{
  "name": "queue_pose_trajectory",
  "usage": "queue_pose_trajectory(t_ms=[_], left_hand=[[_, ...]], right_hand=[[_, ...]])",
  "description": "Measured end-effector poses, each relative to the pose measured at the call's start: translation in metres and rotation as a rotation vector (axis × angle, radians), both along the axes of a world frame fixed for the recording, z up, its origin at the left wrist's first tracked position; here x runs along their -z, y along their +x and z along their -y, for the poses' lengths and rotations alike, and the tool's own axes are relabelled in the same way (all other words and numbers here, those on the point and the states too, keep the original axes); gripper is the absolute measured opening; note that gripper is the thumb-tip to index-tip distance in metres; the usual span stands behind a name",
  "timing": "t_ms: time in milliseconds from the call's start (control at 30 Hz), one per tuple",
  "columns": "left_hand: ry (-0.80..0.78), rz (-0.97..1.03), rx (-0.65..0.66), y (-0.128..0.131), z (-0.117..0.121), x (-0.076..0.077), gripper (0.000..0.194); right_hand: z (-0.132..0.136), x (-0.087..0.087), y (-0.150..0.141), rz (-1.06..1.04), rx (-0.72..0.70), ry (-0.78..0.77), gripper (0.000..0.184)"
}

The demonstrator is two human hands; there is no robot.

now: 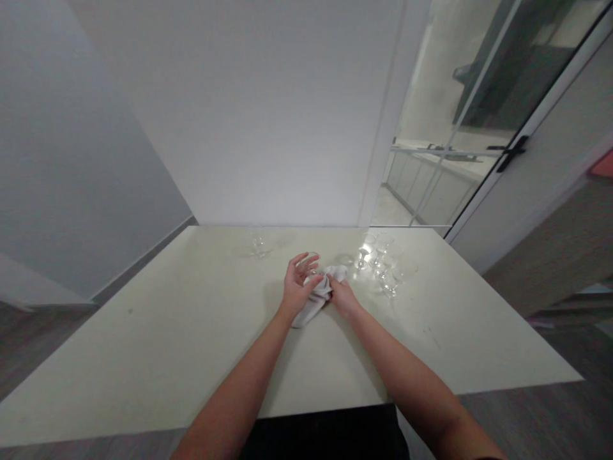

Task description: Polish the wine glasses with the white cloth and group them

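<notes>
My left hand (297, 291) has its fingers curled round a clear glass (310, 263) that looks like a stemmed wine glass. A white cloth (311, 310) hangs below that hand and bunches up against the glass. My right hand (342, 298) is closed on the cloth at the right end of the glass, where a stem or foot seems to be wrapped. Both hands are close together over the middle of the pale table (191, 345). The cloth and fingers hide much of the glass.
Several clear stemmed glasses (378, 259) stand close together to the right of my hands. Another clear glass (259, 244) is at the back left. A white wall (287, 128) borders the table's far edge; a glazed door with a black handle (512, 153) is at right.
</notes>
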State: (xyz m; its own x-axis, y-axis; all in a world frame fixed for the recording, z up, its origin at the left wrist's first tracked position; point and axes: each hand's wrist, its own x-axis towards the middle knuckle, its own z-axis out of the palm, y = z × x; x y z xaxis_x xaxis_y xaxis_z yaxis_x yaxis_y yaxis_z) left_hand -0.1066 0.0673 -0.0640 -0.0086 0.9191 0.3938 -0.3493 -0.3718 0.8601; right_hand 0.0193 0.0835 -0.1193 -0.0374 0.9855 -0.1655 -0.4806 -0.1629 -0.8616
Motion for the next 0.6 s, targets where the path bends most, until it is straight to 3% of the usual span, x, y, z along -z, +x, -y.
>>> queue_pose_trajectory(t_ms=[200,367,600], left_hand=[[0.059,-0.103,0.013,0.005,0.012,-0.009,0.068],[0.117,-0.149,-0.025,-0.004,0.013,-0.016,0.069],[0.173,-0.121,-0.283,-0.012,0.006,-0.031,0.075]], right_hand=[[-0.004,0.001,0.004,0.017,0.100,0.081,0.039],[-0.003,-0.005,0.008,0.243,0.079,0.115,0.042],[0.002,-0.017,0.007,0.388,0.086,0.180,0.040]])
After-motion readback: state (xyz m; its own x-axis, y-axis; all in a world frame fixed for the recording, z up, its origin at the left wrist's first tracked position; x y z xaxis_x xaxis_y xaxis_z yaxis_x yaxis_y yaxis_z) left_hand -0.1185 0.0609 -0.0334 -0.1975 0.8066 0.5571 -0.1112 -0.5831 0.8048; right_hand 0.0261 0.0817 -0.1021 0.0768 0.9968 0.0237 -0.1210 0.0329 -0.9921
